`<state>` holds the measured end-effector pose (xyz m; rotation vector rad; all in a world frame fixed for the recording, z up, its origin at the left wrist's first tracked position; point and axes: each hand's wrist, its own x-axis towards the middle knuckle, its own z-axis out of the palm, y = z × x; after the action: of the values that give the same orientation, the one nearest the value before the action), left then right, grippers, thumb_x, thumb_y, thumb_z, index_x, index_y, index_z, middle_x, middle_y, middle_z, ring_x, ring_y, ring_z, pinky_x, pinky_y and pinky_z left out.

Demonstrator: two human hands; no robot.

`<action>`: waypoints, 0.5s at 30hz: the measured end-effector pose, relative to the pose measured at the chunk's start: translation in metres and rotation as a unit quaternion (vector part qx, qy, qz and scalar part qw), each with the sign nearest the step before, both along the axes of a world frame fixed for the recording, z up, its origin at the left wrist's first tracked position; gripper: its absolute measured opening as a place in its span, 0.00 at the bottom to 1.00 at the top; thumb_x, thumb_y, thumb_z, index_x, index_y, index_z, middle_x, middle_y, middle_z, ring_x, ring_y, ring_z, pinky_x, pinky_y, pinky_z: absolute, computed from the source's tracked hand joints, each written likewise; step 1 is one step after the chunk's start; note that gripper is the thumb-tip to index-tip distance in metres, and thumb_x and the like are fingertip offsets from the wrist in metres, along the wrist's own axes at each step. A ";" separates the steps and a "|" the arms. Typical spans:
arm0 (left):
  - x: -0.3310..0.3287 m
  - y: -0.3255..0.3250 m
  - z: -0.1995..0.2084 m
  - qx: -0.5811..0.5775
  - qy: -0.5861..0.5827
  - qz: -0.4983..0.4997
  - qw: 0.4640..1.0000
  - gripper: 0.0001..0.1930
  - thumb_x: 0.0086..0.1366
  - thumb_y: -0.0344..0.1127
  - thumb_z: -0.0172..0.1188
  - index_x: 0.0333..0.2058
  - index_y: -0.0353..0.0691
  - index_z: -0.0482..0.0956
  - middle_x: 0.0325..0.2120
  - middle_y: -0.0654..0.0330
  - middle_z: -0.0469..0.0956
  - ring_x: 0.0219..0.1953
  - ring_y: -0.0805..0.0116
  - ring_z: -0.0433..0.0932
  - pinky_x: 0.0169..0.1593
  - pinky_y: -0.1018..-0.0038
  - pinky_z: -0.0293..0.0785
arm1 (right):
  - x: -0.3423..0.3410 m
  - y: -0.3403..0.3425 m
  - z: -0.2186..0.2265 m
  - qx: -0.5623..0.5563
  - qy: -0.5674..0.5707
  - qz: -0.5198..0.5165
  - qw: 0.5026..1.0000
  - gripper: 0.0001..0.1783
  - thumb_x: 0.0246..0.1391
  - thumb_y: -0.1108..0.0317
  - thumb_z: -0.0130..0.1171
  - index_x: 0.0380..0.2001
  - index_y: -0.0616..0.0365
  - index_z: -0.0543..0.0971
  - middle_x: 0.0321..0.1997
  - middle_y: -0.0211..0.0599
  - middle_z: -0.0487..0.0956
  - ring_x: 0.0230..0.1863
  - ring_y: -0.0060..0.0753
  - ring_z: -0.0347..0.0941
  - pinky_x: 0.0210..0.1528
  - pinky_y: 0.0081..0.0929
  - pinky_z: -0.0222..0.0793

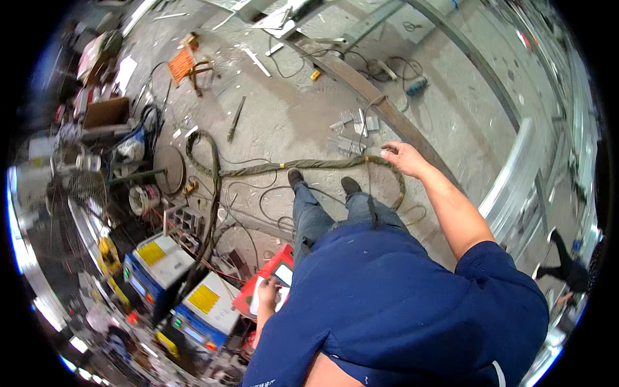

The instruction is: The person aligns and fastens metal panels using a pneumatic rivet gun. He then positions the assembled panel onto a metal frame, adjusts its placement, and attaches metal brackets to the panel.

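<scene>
My right hand (401, 158) is held out ahead at the right, above the cable bundle and beside a long rusty steel beam (351, 79). Its fingers are curled together, with a small pale spot at the tips that is too small to name. My left hand (266, 293) is low at my left side, over a red case (248, 295) with white sheets (282, 298) on it. Those fingers look bent; whatever they hold cannot be made out. A green-wrapped cable bundle (258, 169) with yellow bands crosses the floor before my shoes.
Two blue-and-white machines (209, 303) with yellow labels stand at lower left, near a fan (87, 187). Small metal plates (348, 132) lie ahead, with a green power tool (417, 86) beyond them. An orange stool (182, 64) stands far left. Metal profiles (516, 171) line the right.
</scene>
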<state>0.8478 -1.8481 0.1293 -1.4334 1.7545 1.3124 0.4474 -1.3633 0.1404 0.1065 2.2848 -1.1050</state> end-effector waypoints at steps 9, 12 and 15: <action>-0.310 -0.245 -0.054 -0.097 -0.088 -0.237 0.963 0.16 0.61 0.37 0.63 0.42 0.30 0.80 0.25 0.58 0.80 0.20 0.67 0.76 0.24 0.70 0.72 | 0.202 0.063 -0.081 0.259 -0.202 -0.200 0.923 0.39 0.56 0.42 0.58 0.56 0.67 0.74 0.58 0.57 0.76 0.61 0.54 0.71 0.62 0.42 0.66; -0.434 -0.254 -0.025 -0.121 0.065 -0.239 0.961 0.13 0.62 0.33 0.61 0.41 0.30 0.81 0.26 0.59 0.80 0.23 0.69 0.77 0.27 0.72 0.73 | 0.216 0.018 -0.075 0.173 -0.241 -0.264 0.918 0.29 0.55 0.48 0.63 0.45 0.67 0.81 0.37 0.50 0.84 0.38 0.44 0.81 0.44 0.38 0.75; -0.536 -0.182 -0.010 -0.071 0.114 -0.309 0.942 0.12 0.62 0.34 0.62 0.41 0.32 0.83 0.26 0.61 0.80 0.24 0.72 0.76 0.29 0.74 0.72 | 0.236 -0.019 -0.120 0.173 -0.173 -0.358 0.901 0.27 0.55 0.50 0.65 0.43 0.67 0.82 0.33 0.45 0.84 0.31 0.35 0.78 0.38 0.36 0.74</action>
<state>0.3117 -2.0302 0.1191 -0.6990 2.2414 1.0464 0.6831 -1.3825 0.0203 1.2636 2.1136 -0.8807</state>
